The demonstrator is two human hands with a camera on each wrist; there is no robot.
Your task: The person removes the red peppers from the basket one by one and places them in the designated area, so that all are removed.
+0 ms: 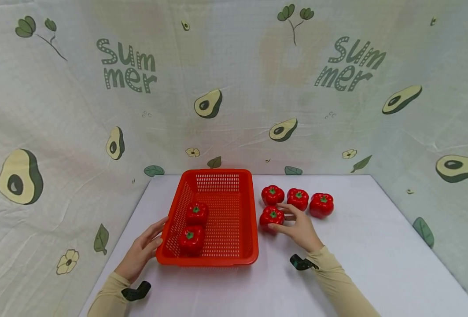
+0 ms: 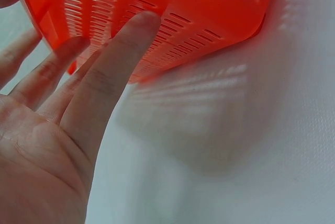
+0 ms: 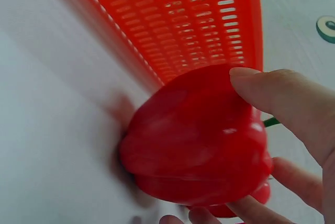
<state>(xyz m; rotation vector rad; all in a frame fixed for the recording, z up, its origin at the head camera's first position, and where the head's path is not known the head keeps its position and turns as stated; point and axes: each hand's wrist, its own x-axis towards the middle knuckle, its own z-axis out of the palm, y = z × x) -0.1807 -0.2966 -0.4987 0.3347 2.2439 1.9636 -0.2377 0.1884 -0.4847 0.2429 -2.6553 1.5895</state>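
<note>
A red bell pepper [image 1: 271, 219] with a green stem is held by my right hand [image 1: 299, 226], thumb on its near side and fingers round the far side. In the right wrist view this bell pepper [image 3: 196, 140] is close over the white table, next to the basket's slotted wall. My left hand [image 1: 140, 251] is at the left side of the red plastic basket [image 1: 254, 220]. The left wrist view shows extended fingers [image 2: 104, 80] against the basket's outer wall. Inside the basket, two red bell peppers, a rear one [image 1: 197, 214] and a front one [image 1: 192, 240], sit along the left.
Three more red bell peppers stand in a row behind my right hand: a left one [image 1: 273, 194], a middle one [image 1: 297, 199] and a right one [image 1: 321, 205]. The white table [image 1: 360, 246] meets a cloth backdrop [image 1: 237, 79] printed with avocados at the back and sides.
</note>
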